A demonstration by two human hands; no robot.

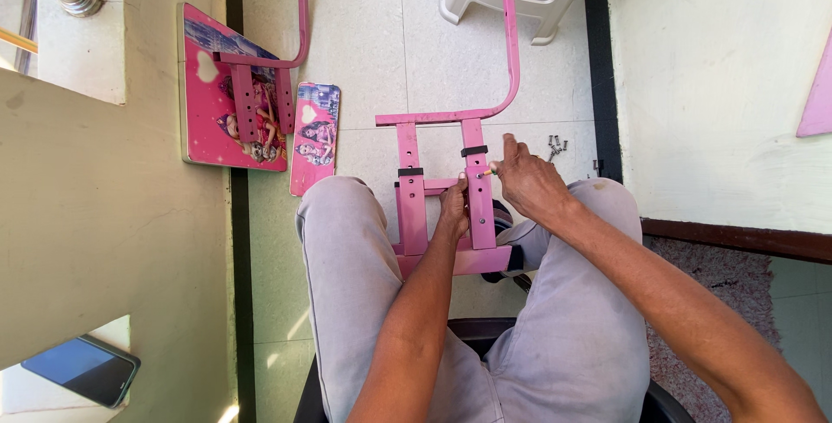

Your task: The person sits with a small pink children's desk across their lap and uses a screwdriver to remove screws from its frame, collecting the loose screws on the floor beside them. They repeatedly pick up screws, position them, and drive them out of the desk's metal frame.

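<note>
Gripping pink metal frame (472, 189) | left hand (453, 206) clasps crossbar | right hand (527, 178) pinches screw (487, 172) | long axis points away

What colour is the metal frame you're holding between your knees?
The metal frame is pink, with black bands on its uprights; the head view shows it.

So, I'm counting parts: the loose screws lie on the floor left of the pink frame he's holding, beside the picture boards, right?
Not quite. The head view shows the loose screws on the floor right of the pink frame, beyond the right hand. The picture boards lie left.
</note>
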